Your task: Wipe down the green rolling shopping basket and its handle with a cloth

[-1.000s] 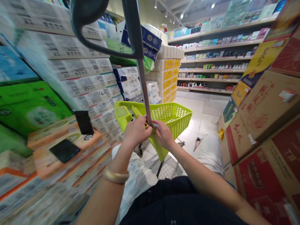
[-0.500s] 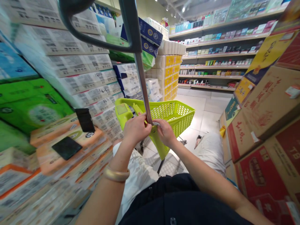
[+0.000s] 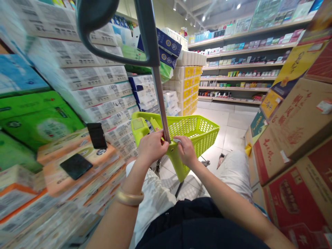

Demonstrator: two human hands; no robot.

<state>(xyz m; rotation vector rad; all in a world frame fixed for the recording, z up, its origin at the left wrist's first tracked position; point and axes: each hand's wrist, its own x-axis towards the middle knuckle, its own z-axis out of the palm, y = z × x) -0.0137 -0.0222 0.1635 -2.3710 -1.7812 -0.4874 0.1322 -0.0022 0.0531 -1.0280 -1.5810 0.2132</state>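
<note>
Right hand (image 3: 187, 153): shifted slightly off the pole (image 3: 161, 103), fingertips pinching white scrap (image 3: 177, 140)
Cart (image 3: 176, 166): right under the fingers
Left hand (image 3: 153, 147): curled beside pole, hold hidden
Handwork: underway at cart, finished share unclear
Boxes (image 3: 306, 121): well right of fingers

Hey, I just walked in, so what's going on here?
A person in a shop aisle has both hands at a lime-green cart. The left hand is at the lower end of the metal pole; its fingertips are partly hidden. The right hand pinches something small and whitish beside the pole, too small to identify. Stacked packs stand on the left, cartons on the right.
</note>
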